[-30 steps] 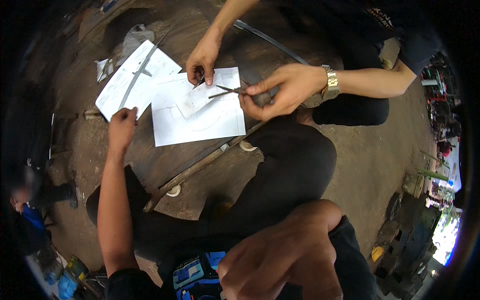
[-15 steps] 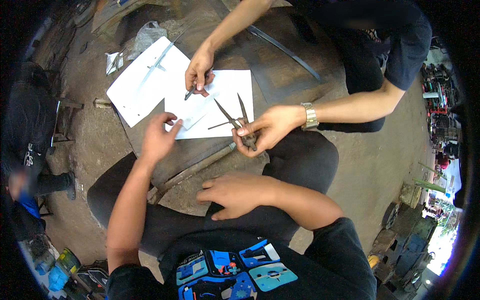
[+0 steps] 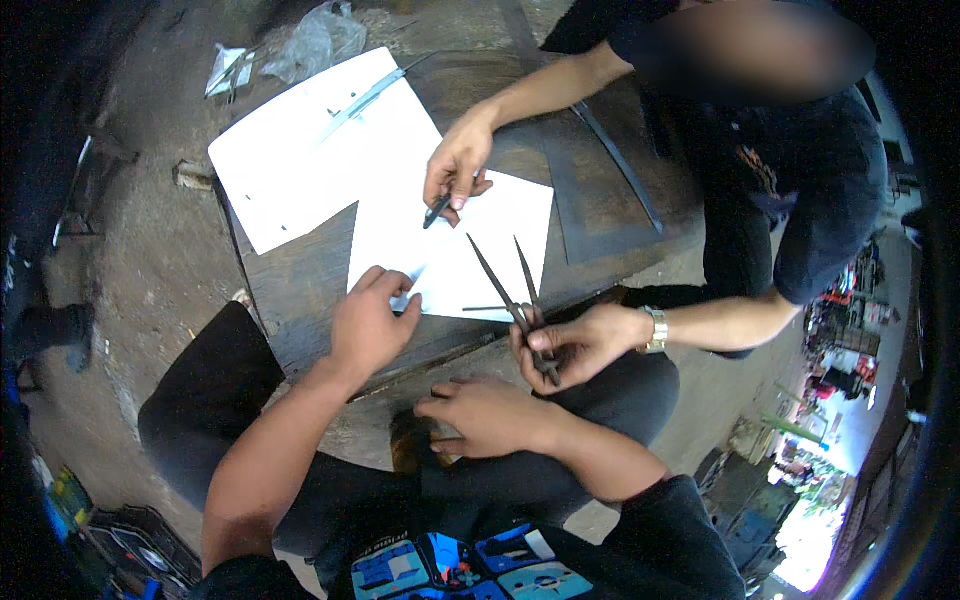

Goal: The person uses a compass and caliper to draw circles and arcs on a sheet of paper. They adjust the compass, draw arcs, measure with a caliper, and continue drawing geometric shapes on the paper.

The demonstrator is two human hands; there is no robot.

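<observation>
My left hand point(image 3: 375, 320) rests at the lower left edge of a white sheet of paper point(image 3: 510, 215), fingers bent and thumb apart, with no tool seen in it. My right hand point(image 3: 490, 415) hangs over my lap, fingers loosely spread and holding nothing. Across from me, a co-worker's hand point(image 3: 462, 165) holds a dark pen point(image 3: 436, 211) above the sheet. The co-worker's other hand point(image 3: 590, 345), with a metal watch at its wrist, grips metal dividers point(image 3: 497, 275). Their two pointed legs stand apart over the paper's right part.
A second white sheet point(image 3: 290, 170) lies at the left of the dark worktop point(image 3: 470, 90), with a caliper point(image 3: 370, 97) on it. Beyond are a clear plastic bag point(image 3: 318, 42) and a small white packet point(image 3: 230, 72). A dark metal strip point(image 3: 620, 170) lies at the far right.
The view has shifted, so the worktop and papers sit lower and further right. My left hand stays at the sheet's edge. The co-worker still holds the pen and dividers.
</observation>
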